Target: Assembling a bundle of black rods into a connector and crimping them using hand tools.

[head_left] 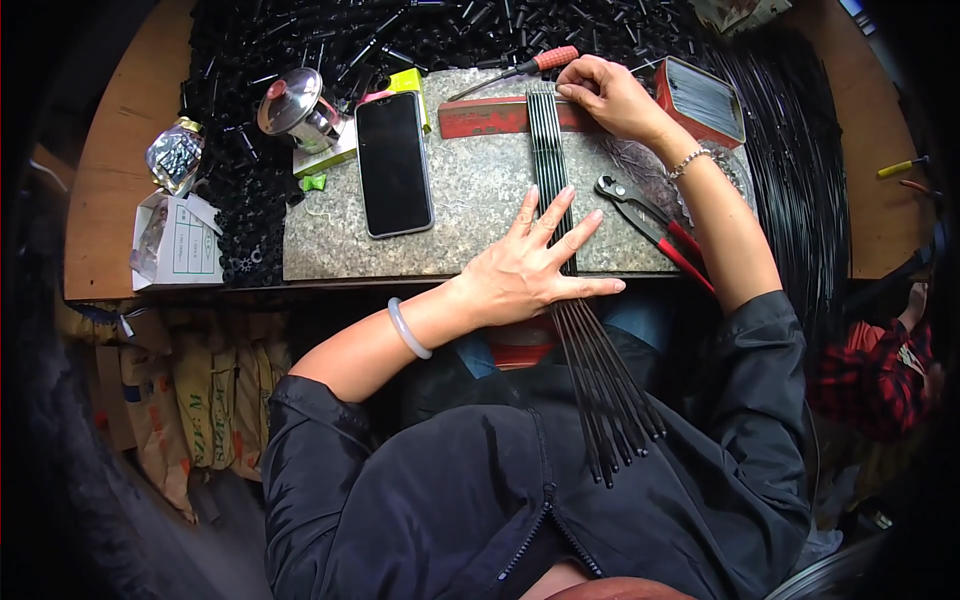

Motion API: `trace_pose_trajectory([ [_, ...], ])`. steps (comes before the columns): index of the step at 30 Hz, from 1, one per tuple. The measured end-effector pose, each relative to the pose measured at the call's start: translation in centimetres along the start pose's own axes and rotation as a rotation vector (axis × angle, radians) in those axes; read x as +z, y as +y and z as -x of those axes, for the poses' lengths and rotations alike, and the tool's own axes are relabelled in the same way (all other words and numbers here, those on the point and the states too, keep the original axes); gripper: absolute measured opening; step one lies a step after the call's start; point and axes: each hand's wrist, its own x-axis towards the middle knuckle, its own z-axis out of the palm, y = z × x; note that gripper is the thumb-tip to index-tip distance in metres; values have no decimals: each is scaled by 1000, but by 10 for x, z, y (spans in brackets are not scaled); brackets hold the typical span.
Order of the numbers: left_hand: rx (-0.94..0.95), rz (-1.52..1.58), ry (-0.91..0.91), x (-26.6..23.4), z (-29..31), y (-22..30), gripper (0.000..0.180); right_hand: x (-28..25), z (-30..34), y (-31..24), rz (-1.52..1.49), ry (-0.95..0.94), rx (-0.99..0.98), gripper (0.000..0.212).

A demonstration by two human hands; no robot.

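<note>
A row of thin black metal rods (549, 150) lies side by side across a red metal bar (485, 117). Their knobbed near ends fan out past the table edge, over my lap. My left hand (525, 265) rests on the rods with its fingers spread. At their far ends, by the bar, the thumb and fingers of my right hand (615, 100) are pinched together; whatever is between them is too small to make out. Red-handled pliers (640, 210) lie below my right wrist. Beyond the bar is a screwdriver (553, 60) with a red grip.
A stone slab (330, 245) bears a phone (393, 165). An open red tin (697, 128) of thin wires stands right. Leftward are a lidded cup (300, 110) and white box (185, 240). Black parts (250, 50) cover the back; more rods (800, 170) lie right. Another person (880, 380) sits far right.
</note>
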Motion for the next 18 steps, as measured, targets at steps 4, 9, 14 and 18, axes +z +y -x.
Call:
trace_pose_trajectory([
  [4,0,10,1,1,-1,-1,56,-5,-1,3,-5,-58,-32,13],
  [9,-12,23,1,0,-1,0,56,-2,-1,-3,-6,-39,-9,11],
  [14,-25,36,21,2,-1,-1,57,1,-2,3,-34,2,-51,12],
  [18,-23,49,10,2,0,-1,59,2,-1,-2,-42,-21,-29,11],
])
